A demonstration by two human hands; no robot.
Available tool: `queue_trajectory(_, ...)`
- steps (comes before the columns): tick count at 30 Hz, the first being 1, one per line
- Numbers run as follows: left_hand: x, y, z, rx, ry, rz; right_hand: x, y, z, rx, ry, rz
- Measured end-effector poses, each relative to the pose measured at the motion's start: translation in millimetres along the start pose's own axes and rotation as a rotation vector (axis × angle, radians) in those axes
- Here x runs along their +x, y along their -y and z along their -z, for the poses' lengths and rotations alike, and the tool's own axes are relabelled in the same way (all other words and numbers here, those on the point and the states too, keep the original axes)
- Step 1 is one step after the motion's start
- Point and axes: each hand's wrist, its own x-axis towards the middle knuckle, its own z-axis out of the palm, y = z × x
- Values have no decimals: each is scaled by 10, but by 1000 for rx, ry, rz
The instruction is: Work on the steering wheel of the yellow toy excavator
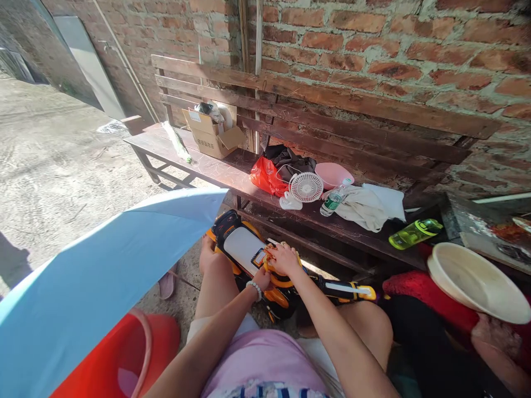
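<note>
A black and yellow ride-on toy vehicle (244, 249) with a pale grey hood panel stands between my legs. Its yellow steering wheel (283, 282) is partly covered by my hands. My left hand (263, 277), with a beaded bracelet at the wrist, is closed at the near left side of the wheel. Across the wheel's top lies my right hand (285, 258), fingers curled over it; small orange-brown detail under those fingers is too small to tell. A black, white and yellow arm-like part (348, 290) of the toy extends to the right.
A wooden bench (224, 171) along the brick wall holds a cardboard box (207, 135), red bag (265, 177), white fan (306, 187), water bottle (332, 203) and green bottle (415, 233). Left are a blue umbrella (124, 249) and red bucket (166, 337); another person's hand (495, 334) is beneath a basin (477, 276).
</note>
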Motion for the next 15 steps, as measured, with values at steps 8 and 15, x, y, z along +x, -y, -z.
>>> queue_trajectory(8, -13, 15, -16, -93, 20, -9, -339, -263, -80, 29, -12, -369)
queue_trajectory(15, 47, 61, -35, -216, 32, -12, -905, 105, -468, 33, 5, -405)
